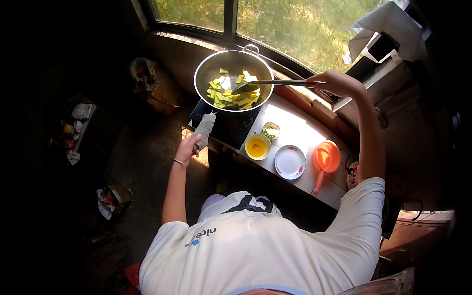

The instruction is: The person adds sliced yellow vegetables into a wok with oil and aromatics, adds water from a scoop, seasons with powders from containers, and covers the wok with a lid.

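Note:
My left hand (191, 147) grips the cloth-wrapped handle (205, 127) of a wide metal wok (201, 75), low on its near side. Flat yellow-green vegetable pieces (241, 100) lie in the wok, most of them towards its near half. With my right hand (337, 83) I hold the end of a long metal spatula (284, 83) from the right. Its dark blade (244, 87) rests among the pieces. Beneath the wok is a black induction cooktop (232, 127).
A bowl of yellow liquid (256, 147), a small bowl of chopped greens (271, 131), a floral plate (290, 162) and an orange plastic ladle (326, 156) stand on the tiled counter (320, 190). A window (287, 33) borders the far side. A bin-like container (158, 88) stands at left.

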`<state>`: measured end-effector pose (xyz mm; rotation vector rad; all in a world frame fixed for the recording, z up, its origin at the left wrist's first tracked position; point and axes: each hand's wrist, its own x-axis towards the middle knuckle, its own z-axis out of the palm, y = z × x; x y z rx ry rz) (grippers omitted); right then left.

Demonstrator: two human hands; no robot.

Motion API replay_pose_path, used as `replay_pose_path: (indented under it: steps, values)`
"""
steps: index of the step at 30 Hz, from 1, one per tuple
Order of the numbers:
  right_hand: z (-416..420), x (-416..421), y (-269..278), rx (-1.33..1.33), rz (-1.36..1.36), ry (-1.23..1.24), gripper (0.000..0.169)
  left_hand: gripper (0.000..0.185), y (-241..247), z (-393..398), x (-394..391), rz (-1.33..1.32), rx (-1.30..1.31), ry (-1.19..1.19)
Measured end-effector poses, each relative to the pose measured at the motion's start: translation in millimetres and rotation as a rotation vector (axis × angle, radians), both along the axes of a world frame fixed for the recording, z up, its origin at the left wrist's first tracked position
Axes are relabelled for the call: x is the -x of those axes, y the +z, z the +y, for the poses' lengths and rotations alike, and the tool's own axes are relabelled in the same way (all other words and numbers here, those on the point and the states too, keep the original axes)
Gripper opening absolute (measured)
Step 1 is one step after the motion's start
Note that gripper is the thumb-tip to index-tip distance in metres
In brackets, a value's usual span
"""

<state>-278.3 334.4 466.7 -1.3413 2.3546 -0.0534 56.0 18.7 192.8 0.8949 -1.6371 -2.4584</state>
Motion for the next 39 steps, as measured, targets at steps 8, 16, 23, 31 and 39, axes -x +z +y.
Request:
replay_pose_path:
  steps: [8, 16, 23, 31, 39]
  values:
    - [-26.8, 14.1, -48.1, 0.011, -0.251, -0.147, 0.035, 0.025, -1.2, 0.5, -1.4, 0.010, -0.020, -0.014]
    - [-60.4, 36.9, -85.6, 0.141, -0.115, -0.289, 0.039, 0.023, 4.1, 1.0, -0.2, -0.008, 0.007, -0.006]
    - [-70.3, -1.7, -59.2, 0.034, 0.028, 0.080, 0.038, 0.023, 4.5, 0.5, -2.7, 0.001, -0.002, -0.012]
    - [-20.4, -13.2, 65.6, -0.224, 0.072, -0.078, 0.032, 0.026, 0.0, -0.1, -0.5, -0.001, 0.005, -0.007]
    - [-40.5, 29.9, -26.9, -0.084, -0.097, -0.099, 0.033, 0.024, -4.8, -4.0, 0.8, 0.026, -0.005, -0.027]
